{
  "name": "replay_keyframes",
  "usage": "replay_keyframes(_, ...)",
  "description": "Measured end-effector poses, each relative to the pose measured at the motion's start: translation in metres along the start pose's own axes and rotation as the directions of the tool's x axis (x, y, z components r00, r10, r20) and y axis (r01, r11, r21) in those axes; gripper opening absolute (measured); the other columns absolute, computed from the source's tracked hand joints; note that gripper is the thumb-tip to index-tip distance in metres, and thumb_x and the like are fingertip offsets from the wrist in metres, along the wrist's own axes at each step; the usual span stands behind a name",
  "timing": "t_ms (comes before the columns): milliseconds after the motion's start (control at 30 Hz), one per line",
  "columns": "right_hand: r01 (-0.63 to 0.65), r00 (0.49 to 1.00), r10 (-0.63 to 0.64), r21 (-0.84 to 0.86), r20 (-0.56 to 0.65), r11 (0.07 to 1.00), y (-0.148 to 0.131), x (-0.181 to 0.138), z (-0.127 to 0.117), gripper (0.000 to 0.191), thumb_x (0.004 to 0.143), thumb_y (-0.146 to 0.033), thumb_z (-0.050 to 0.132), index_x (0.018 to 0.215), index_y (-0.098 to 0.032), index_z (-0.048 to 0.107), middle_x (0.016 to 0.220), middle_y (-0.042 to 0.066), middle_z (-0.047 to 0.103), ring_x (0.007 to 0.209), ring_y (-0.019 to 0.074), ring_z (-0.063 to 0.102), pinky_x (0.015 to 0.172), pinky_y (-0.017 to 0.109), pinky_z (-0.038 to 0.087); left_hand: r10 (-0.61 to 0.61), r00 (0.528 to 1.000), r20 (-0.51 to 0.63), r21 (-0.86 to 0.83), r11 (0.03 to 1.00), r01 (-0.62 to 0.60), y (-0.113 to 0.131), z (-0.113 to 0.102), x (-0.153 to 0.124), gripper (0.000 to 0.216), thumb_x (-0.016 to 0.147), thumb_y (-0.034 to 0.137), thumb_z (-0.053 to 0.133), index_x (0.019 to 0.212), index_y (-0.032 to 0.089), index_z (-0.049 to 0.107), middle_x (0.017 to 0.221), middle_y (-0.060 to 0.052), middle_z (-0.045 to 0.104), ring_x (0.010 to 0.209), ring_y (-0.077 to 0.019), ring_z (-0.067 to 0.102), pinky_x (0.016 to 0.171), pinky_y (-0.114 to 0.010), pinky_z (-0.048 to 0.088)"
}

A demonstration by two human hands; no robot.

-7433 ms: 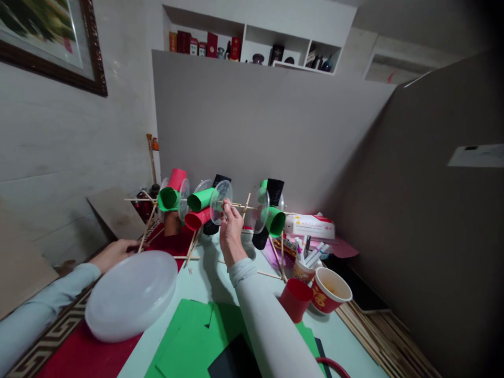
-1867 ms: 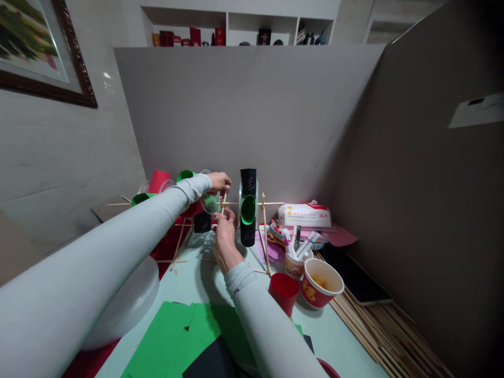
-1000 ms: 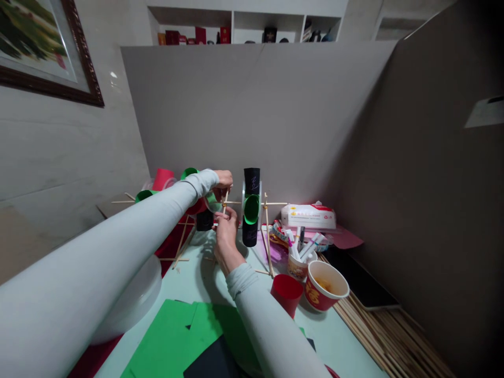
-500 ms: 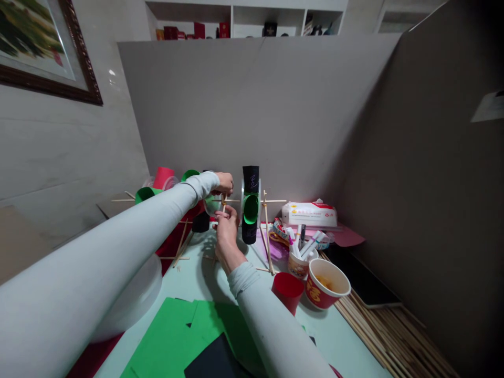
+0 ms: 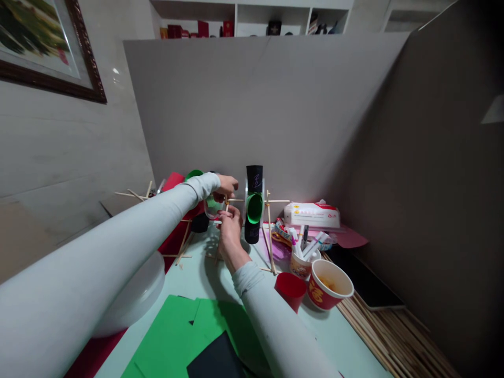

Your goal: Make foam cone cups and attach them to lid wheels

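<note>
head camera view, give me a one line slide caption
Left hand above right hand at crossed pale wooden sticks, beside a cluster of black and green paper tubes.

A grey partition [image 5: 252,105] stands below white shelves [image 5: 254,18], beside a pale marbled wall [image 5: 59,142].

By bowl [image 5: 327,295] | behind: pen cup [image 5: 300,266] | right: long sticks [image 5: 388,331] | left: paper [image 5: 167,331] near me, my right hand [image 5: 231,231] farther

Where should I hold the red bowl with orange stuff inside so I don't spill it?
I'd cup the bowl just under its rim, coming from the near right and keeping it level: it stands upright, widens upward, and the red tube crowds its left.
</note>
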State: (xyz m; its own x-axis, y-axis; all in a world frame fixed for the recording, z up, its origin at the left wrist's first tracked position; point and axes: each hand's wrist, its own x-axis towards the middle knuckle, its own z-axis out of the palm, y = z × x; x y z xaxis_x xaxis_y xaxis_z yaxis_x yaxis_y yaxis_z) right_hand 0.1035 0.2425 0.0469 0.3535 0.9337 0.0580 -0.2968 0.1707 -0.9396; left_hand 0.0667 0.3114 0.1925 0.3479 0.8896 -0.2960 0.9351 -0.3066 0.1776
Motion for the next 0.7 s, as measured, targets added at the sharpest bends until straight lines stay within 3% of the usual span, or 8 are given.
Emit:
replay_keyframes(367,-0.028,0.999,0.028,0.002,0.031,1.0,-0.003,-0.002,-0.002,0.029,0.097,-0.031,0.062,0.121,-0.016,0.061,0.11,0.006,0.067,0.087,0.0175,0.068,0.074,0.035,0.059,0.005,0.995,-0.101,-0.069,0.998,-0.012,0.008,-0.005,-0.014,0.041,0.097,0.033,0.06,0.134,0.017,0.053,0.118,-0.01,0.066,0.093,-0.0198,0.069,0.079,-0.039,0.061)
replay_keyframes(467,-0.035,0.998,0.035,0.006,0.042,0.999,-0.004,-0.004,-0.003,0.03,0.097,-0.03,0.062,0.123,-0.016,0.06,0.111,0.007,0.067,0.088,0.0179,0.068,0.075,0.036,0.059,0.047,0.981,-0.191,-0.064,0.996,-0.06,0.015,-0.02,-0.041,0.05,0.095,0.027,0.062,0.142,0.018,0.048,0.122,-0.011,0.068,0.091,-0.0203,0.072,0.08,-0.037,0.06)
replay_keyframes(567,-0.055,0.997,0.054,0.007,0.057,0.998,-0.005,-0.007,-0.005,0.03,0.097,-0.03,0.063,0.124,-0.016,0.06,0.113,0.007,0.067,0.09,0.0184,0.068,0.077,0.037,0.059,0.097,0.953,-0.286,-0.055,0.992,-0.117,0.016,-0.036,-0.085,0.051,0.092,0.023,0.064,0.141,0.021,0.052,0.131,-0.01,0.067,0.087,-0.0205,0.074,0.076,-0.028,0.057)
replay_keyframes(700,-0.085,0.994,0.084,0.005,0.07,0.996,-0.006,-0.01,-0.008,0.031,0.097,-0.03,0.063,0.124,-0.016,0.06,0.115,0.007,0.066,0.092,0.0192,0.068,0.078,0.038,0.059,0.145,0.884,-0.443,-0.061,0.979,-0.192,-0.006,-0.047,-0.149,0.044,0.091,0.023,0.065,0.135,0.024,0.059,0.135,-0.005,0.065,0.089,-0.0185,0.072,0.074,-0.024,0.054)
